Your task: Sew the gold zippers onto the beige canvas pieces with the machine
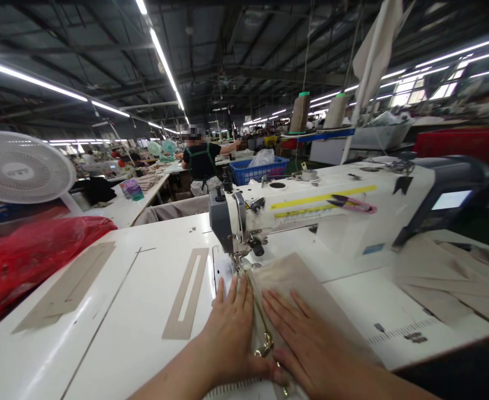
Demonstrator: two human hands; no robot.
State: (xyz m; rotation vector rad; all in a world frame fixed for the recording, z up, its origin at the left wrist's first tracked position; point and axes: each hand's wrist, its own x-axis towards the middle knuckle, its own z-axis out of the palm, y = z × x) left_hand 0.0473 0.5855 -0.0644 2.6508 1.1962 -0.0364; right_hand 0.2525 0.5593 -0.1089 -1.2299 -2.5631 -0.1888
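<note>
A white sewing machine (323, 214) stands on the white table (103, 333). Its presser foot and needle (240, 261) sit just beyond my fingertips. A beige fabric piece (298, 283) with a gold zipper (263, 328) runs from under the foot toward me. My left hand (230, 333) lies flat on the table and the fabric's left edge, fingers spread. My right hand (307, 344) presses flat on the beige fabric to the right of the zipper. Neither hand grips anything.
Two flat tan templates (188, 294) (71, 286) lie on the table to the left. A red plastic bag (31, 255) and a white fan (19, 166) are at far left. Cut beige pieces (448, 278) are stacked at right. A person stands at a far table by a blue basket (257, 169).
</note>
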